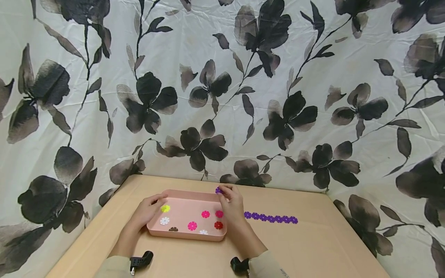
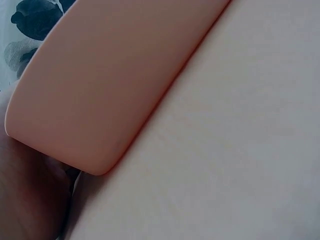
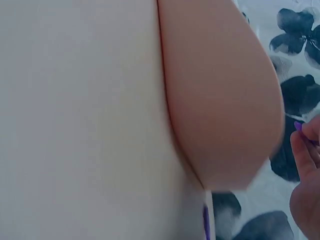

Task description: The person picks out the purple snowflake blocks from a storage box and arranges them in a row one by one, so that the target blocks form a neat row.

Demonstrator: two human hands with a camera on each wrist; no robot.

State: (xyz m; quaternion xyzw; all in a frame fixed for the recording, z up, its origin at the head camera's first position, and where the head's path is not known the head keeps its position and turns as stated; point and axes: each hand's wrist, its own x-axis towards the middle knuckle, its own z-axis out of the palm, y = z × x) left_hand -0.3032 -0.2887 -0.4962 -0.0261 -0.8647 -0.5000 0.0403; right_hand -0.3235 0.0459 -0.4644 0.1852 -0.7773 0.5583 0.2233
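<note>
A pink tray point(image 1: 187, 234) stands on the table with several flower-shaped pieces in it: yellow, white, brown, pink and red. My left hand point(image 1: 147, 210) holds the tray's left end, its fingers at the rim; in the left wrist view, part of that hand point(image 2: 30, 195) shows beside the tray's corner. Above the tray's right back corner, my right hand point(image 1: 232, 204) pinches a purple flower piece point(image 1: 218, 190) between thumb and fingers. A bit of purple also shows at those fingertips in the right wrist view. To the right lies a straight row of purple flower pieces point(image 1: 271, 218).
The light wooden table point(image 1: 313, 247) reaches back to a white cloth point(image 1: 243, 135) printed with dark flowers. Black wrist devices point(image 1: 141, 260) are strapped at both sleeves.
</note>
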